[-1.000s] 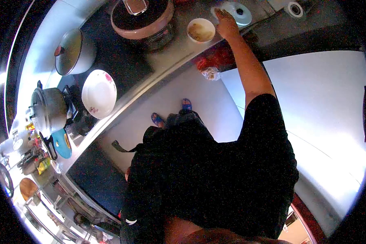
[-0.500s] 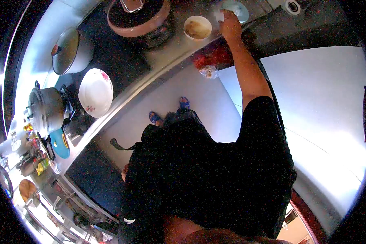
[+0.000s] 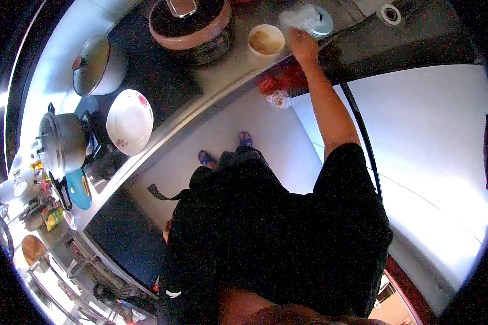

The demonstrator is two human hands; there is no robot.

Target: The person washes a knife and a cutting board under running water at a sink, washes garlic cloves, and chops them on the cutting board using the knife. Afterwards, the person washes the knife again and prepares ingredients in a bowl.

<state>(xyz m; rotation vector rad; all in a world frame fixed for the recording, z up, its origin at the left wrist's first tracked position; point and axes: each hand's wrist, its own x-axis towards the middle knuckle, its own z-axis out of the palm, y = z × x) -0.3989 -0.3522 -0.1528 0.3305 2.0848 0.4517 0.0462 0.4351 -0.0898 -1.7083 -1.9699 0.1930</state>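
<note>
At the counter's far side my right hand [image 3: 305, 46] has its fingers closed at the lower edge of a crumpled clear plastic bag [image 3: 299, 19]. The bag lies partly over a pale blue round object [image 3: 323, 24], perhaps a lid or container. Just left of the hand stands a white bowl [image 3: 266, 40] with a brownish layer inside. My left hand [image 3: 166, 232] shows only as a sliver of skin beside my dark clothes; its fingers are hidden.
A large round pan [image 3: 190, 33], a lidded pot [image 3: 98, 65], a floral white plate [image 3: 129, 122] and a pressure cooker [image 3: 65, 142] stand along the counter. Below the counter edge hang red and clear bags [image 3: 278, 97]. A white roll [image 3: 390, 14] is at the far right.
My right hand has drawn down slightly toward the counter's near edge. The plastic bag now shows more fully above the fingers. The whole view has shifted a little.
</note>
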